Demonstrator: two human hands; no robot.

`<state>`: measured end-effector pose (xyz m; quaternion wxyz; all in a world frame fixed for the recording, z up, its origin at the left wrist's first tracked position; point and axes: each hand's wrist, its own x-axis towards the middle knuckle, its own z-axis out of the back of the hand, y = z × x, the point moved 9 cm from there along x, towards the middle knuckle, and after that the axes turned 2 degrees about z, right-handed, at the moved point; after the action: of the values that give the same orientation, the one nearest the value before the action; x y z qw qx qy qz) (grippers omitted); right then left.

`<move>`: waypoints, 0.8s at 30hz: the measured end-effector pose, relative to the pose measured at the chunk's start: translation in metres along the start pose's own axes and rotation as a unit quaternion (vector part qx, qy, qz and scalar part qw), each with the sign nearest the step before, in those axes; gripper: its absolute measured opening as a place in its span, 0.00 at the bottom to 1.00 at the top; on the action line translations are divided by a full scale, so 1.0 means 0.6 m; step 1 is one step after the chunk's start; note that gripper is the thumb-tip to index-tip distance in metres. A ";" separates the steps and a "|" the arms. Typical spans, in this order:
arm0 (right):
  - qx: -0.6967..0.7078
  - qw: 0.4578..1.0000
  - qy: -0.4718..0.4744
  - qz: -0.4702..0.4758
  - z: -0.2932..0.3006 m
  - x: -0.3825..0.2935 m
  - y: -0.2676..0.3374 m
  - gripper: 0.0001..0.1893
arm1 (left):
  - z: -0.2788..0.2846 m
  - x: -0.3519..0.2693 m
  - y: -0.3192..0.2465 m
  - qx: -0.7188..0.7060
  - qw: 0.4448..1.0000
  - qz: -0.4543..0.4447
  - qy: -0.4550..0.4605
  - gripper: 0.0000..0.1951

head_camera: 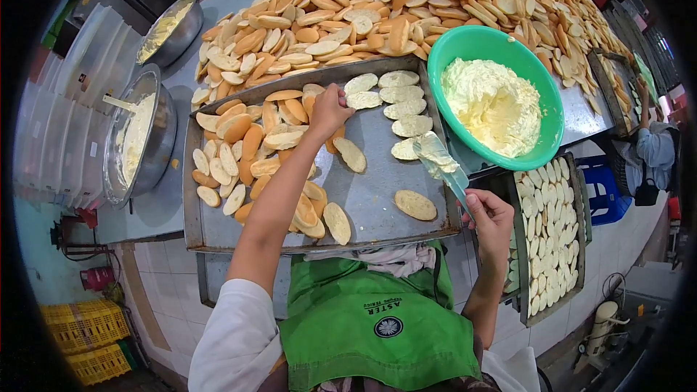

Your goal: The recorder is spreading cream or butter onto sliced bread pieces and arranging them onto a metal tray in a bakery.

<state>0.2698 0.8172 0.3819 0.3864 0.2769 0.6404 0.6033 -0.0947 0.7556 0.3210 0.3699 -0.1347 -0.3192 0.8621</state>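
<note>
My left hand (330,111) is at the left end of a cream-coated bread slice (364,100) in the metal tray (375,185); whether the fingers grip it cannot be told. In my right hand (487,215) is a light-blue spatula (457,181) with pale cream on its blade, beside the lowest coated slice (405,149). Coated slices lie in two columns at the tray's upper right. Plain bread slices (253,141) are heaped in its left part, and a single slice (415,205) lies near the front right. A green basin (556,114) of cream stands at the tray's right.
A large pile of bread slices (337,16) covers the table behind the tray. Two metal bowls (167,141) with creamy contents stand at left, near stacked plastic containers (81,103). Lower right, another tray (580,228) holds rows of coated slices. A co-worker (655,147) is at far right.
</note>
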 end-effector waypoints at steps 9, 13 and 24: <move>-0.014 1.000 -0.015 -0.016 0.009 -0.005 -0.009 0.09 | 0.000 0.016 0.031 -0.082 0.992 0.092 0.007 0.15; -0.017 1.000 -0.010 -0.019 0.005 -0.003 -0.006 0.09 | -0.010 0.052 0.054 -0.119 0.981 0.150 0.018 0.11; -0.021 0.999 -0.033 -0.020 0.020 -0.006 -0.010 0.10 | 0.015 0.079 0.037 0.077 0.993 0.088 -0.037 0.08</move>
<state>0.2822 0.8201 0.3767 0.4252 0.2754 0.6198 0.5994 -0.1438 0.7745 0.3134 0.2903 -0.1014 -0.2523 0.9175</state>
